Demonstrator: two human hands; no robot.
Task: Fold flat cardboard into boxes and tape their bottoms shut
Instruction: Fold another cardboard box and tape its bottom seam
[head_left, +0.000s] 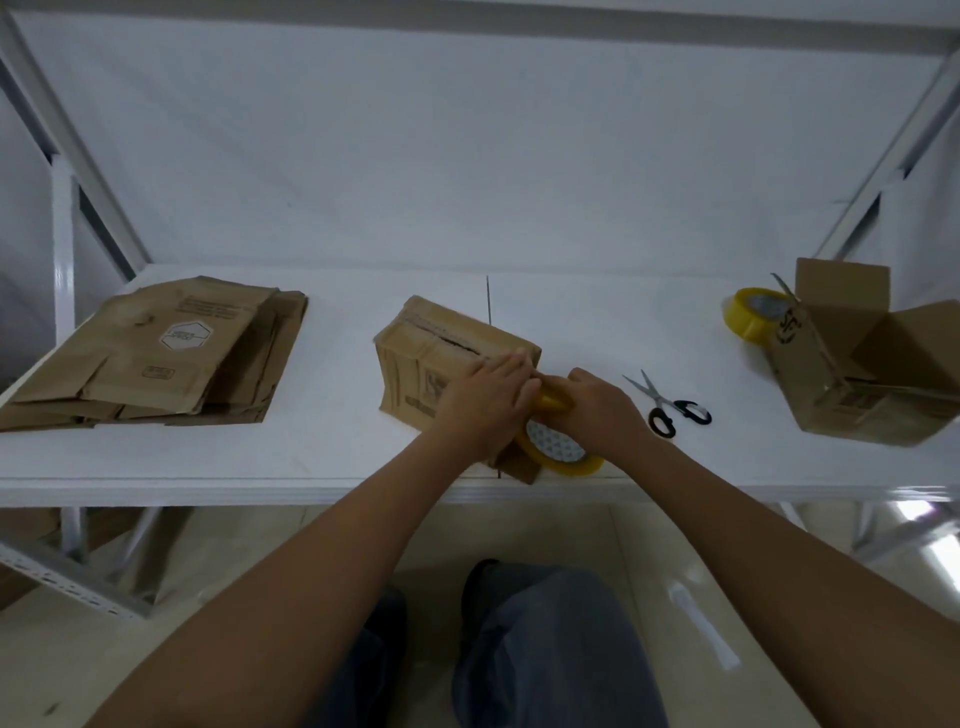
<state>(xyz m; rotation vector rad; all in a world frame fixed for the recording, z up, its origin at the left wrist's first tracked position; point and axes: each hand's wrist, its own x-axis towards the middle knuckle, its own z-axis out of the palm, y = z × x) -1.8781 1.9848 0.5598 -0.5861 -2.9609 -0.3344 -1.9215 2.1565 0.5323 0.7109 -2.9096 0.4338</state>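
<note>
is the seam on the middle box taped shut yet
Not yet: a dark gap runs along the seam of the middle box.

Both bare forearms are reaching forward from the lower edge and converging at centre. Left hand (485, 397) is lying palm-down, fingers extended toward the right and pressing flat. Right hand (597, 402) is sitting just beside it, fingers curled in a grip, knuckles up. The fingertips of the two hands are nearly meeting.
</note>
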